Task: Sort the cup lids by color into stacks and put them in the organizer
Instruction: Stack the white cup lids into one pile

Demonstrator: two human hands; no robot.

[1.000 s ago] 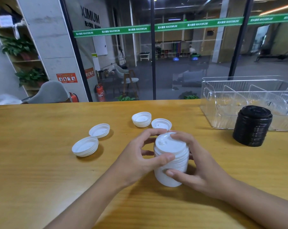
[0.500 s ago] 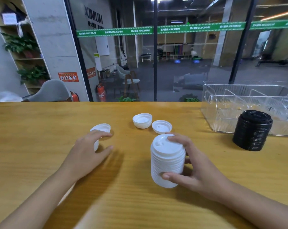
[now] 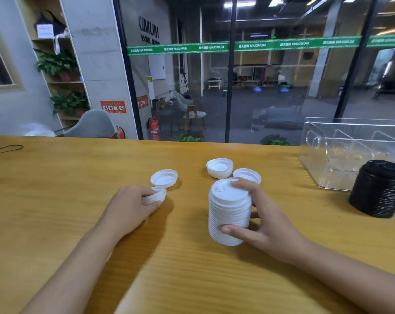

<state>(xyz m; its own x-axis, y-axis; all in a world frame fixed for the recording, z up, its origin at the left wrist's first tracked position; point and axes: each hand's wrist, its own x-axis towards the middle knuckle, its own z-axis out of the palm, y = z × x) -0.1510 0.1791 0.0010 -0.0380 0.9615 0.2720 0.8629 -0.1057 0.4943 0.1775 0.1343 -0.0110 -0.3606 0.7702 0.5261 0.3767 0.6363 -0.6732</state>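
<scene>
My right hand grips a tall stack of white lids, tilted slightly, at the table's middle. To its left my left hand curls round a small pile of white lids lying on the wood. Just beyond that hand one white lid lies upside down. Further back sit a short pile of white lids and a single white lid. A stack of black lids stands at the right, in front of the clear plastic organizer with its dividers.
The wooden table reaches to a glass wall behind. A dark cable lies at the far left edge. The organizer's compartments appear to hold nothing.
My left hand left the white stack, moved left across the table and took hold of the small pile of white lids. My right hand keeps its grip on the tall stack.
</scene>
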